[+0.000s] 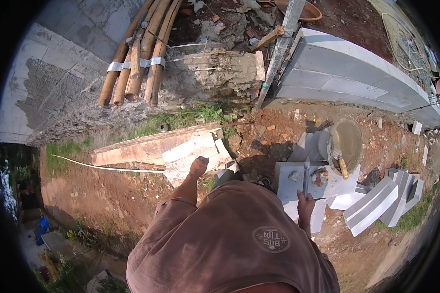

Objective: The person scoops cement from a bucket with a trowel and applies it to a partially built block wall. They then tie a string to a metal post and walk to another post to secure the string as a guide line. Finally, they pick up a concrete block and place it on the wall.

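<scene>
Four bamboo poles point(157, 78) lean on the rough wall at the left, bound with shiny silver bands point(157, 61); any marks on those are too small to read. Below them, a thin pale strip point(102, 165) and some weathered planks point(127, 152) lie on the ground. The left hand point(199, 166) is at a pale slab point(188, 150) near the planks' right end, its fingers looking curled; whether it grips the slab or only rests there, I cannot tell. Lower down, the person's brown shirt point(200, 244) bears a round badge point(271, 239) with bold capital letters across its middle and tinier lettering too small to make out. The right hand point(305, 206) is closed around the near end of a narrow grey tool point(306, 178), above a pale flat block point(288, 186). Just beyond, a wooden-handled trowel point(343, 169) lies across the rim of a bucket point(323, 145) of grey mortar. More pale blocks point(371, 207) lie farther right.
</scene>
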A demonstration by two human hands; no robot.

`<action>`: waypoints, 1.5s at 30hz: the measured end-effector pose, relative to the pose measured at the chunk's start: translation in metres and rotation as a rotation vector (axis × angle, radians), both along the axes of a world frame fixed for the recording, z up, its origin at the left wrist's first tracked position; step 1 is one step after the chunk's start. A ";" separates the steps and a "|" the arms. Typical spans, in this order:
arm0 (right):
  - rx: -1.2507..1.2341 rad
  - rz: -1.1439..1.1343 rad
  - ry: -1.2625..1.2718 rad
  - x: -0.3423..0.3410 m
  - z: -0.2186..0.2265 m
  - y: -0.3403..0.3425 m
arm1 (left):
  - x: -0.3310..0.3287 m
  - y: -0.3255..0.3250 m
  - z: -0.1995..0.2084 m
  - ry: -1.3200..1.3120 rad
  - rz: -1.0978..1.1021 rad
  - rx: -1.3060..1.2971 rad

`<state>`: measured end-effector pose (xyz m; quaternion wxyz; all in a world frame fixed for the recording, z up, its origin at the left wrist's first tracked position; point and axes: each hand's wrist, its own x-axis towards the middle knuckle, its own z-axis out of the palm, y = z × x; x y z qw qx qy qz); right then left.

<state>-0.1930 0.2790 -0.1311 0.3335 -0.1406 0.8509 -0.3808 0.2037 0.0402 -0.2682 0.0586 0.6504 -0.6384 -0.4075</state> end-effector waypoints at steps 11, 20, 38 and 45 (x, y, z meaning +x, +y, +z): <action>0.014 0.143 -0.004 -0.066 -0.033 0.062 | -0.041 0.039 0.010 -0.073 -0.157 -0.177; -0.016 0.150 -0.024 -0.079 -0.020 0.058 | -0.048 0.072 0.066 -0.293 -0.120 0.069; 0.194 0.197 -0.076 -0.001 0.011 -0.039 | -0.100 -0.139 0.076 0.212 0.166 -0.238; -0.068 0.445 -0.039 0.024 0.000 -0.217 | -0.034 -0.266 0.230 0.062 0.247 -1.127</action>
